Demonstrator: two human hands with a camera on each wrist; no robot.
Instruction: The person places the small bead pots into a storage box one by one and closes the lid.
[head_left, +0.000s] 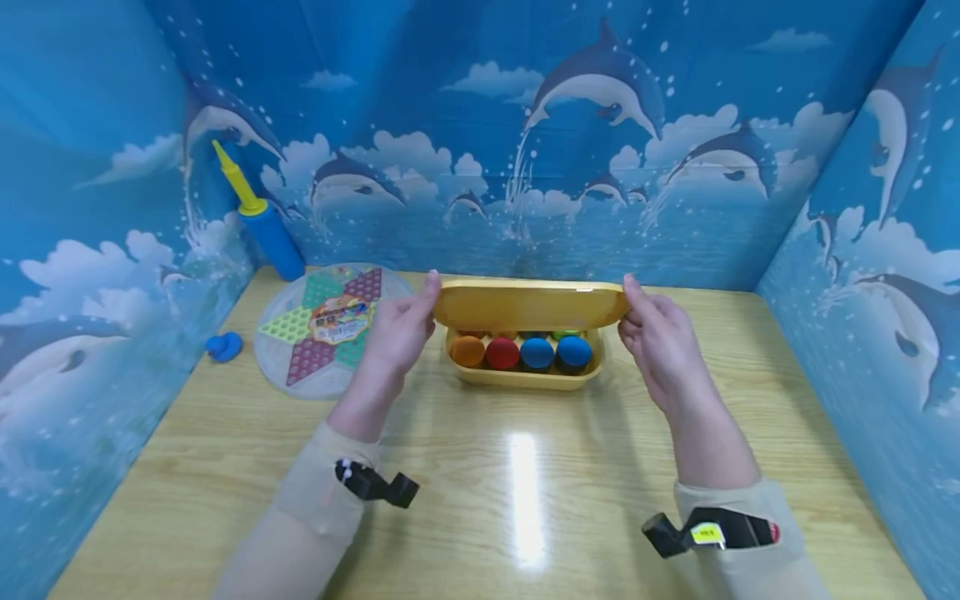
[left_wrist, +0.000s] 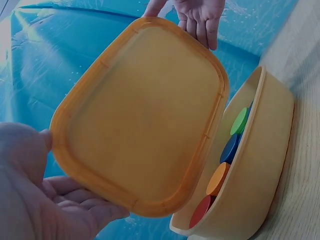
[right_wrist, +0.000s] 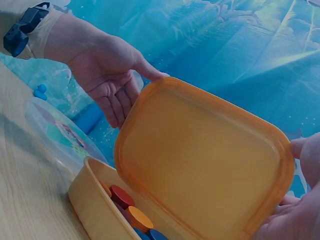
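Observation:
Both hands hold a yellow-orange plastic lid (head_left: 529, 305) by its two ends, tilted up above a matching box (head_left: 525, 381). My left hand (head_left: 401, 333) pinches the left end, thumb on the rim and fingers behind. At the opposite end, my right hand (head_left: 663, 346) grips the lid the same way. Inside the box stand several round coloured pieces, among them an orange one (head_left: 468, 352), a red one (head_left: 502, 354) and a blue one (head_left: 574, 353). A green piece (left_wrist: 239, 121) shows in the left wrist view. The lid hides the back of the box in the head view.
Left of the box lies a round star-patterned game board (head_left: 300, 337), partly behind the left hand. A blue and yellow hand pump (head_left: 262, 217) stands at the back left corner. Near the left edge is a small blue object (head_left: 223, 347). Dolphin-printed walls (head_left: 480, 150) enclose the wooden table (head_left: 465, 492).

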